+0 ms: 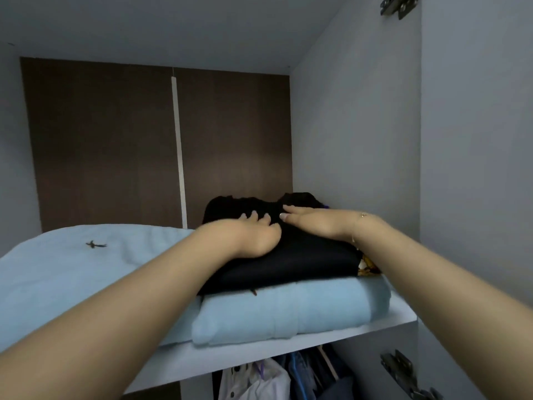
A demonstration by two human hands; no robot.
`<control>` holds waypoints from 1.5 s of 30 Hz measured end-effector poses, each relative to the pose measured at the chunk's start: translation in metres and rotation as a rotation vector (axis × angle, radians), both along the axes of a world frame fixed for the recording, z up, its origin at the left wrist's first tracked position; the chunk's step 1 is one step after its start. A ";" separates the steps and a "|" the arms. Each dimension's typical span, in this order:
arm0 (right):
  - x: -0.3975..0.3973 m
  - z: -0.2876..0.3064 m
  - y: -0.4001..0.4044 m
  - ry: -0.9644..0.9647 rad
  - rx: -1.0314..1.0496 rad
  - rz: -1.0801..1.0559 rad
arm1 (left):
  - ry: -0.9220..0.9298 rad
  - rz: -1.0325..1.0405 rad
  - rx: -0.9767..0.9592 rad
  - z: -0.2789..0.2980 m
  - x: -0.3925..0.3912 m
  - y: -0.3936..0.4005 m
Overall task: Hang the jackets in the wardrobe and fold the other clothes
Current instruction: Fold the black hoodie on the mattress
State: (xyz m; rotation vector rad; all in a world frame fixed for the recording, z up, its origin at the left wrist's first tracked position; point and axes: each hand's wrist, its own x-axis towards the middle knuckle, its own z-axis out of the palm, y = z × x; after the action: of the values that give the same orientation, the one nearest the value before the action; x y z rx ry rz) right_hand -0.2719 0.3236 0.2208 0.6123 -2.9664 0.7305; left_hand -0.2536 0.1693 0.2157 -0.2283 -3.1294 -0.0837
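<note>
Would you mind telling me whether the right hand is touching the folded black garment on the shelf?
Touching. The head view shows the right hand lying flat, fingers straight, on top of the folded black garment, with no gap beneath the palm.

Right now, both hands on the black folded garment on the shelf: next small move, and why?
Probably push the black folded garment slightly deeper, then lift both hands off. The left hand and right hand lie on top of it, and it sits on the light blue folded towel, whose front edge reaches the white wardrobe shelf lip.
</note>
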 end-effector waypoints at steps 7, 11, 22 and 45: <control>-0.028 -0.014 -0.006 0.012 0.093 0.001 | 0.017 0.015 0.167 -0.024 -0.002 -0.011; -0.012 -0.013 -0.002 0.061 0.091 0.014 | 0.076 0.016 0.210 -0.020 0.014 -0.010; 0.198 -0.067 0.000 0.850 0.217 -0.227 | 0.701 -0.091 0.117 -0.081 0.183 -0.044; 0.752 -0.290 0.166 0.526 0.548 -1.116 | 0.803 -0.968 0.191 -0.271 0.561 0.183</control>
State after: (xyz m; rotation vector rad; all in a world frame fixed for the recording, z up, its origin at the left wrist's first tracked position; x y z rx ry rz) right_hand 0.4796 0.4892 -0.0694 -0.7336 -2.3758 -0.2985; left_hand 0.3077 0.3526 -0.0554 -1.3321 -1.9667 -0.2146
